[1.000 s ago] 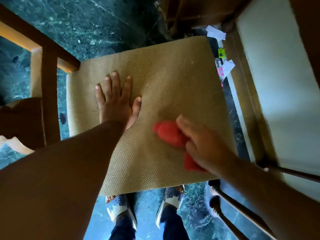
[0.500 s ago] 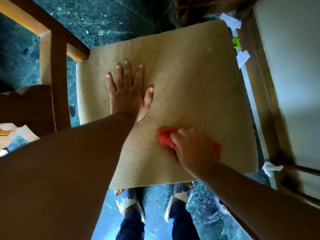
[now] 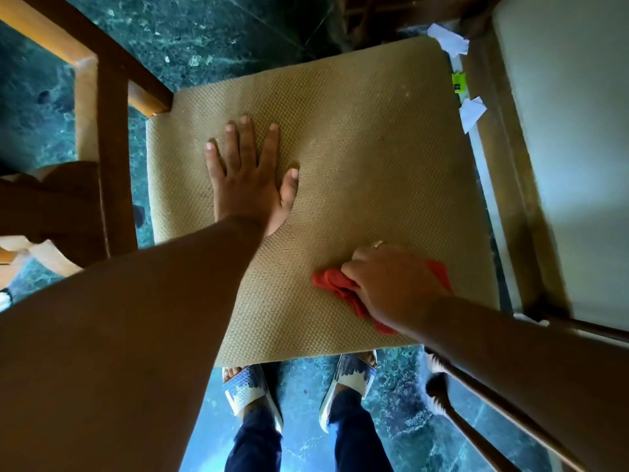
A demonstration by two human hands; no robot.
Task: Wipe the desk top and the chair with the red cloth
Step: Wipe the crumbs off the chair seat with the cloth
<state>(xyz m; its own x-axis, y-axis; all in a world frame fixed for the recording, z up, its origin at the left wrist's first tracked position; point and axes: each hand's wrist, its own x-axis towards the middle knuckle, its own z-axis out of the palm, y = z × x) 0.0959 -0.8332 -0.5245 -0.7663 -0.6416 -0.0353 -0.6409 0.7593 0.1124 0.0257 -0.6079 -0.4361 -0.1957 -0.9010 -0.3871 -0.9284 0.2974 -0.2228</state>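
- Bunched in the right hand (image 3: 394, 287), the red cloth (image 3: 335, 289) is pressed onto the near right part of the chair seat (image 3: 357, 131); fingers are curled over it, red showing on both sides of the fist.
- Left hand (image 3: 250, 185) lies flat and spread on the seat's left half, holding nothing, likely bracing the chair.
- Risk: the coarse weave may snag the cloth or drag it out of the fist on a hard stroke.
- Risk: a stroke running right could sweep dust onto the desk (image 3: 561, 131), which stands just beside the seat.
- Risk: leaning weight on the left palm could tip or slide the chair on the smooth floor (image 3: 238, 35).
- Count: one cloth, one seat, two hands, two sandalled feet (image 3: 252, 390), three white paper scraps (image 3: 449, 42) I can make out, and one green tag (image 3: 458, 82) at the far right.
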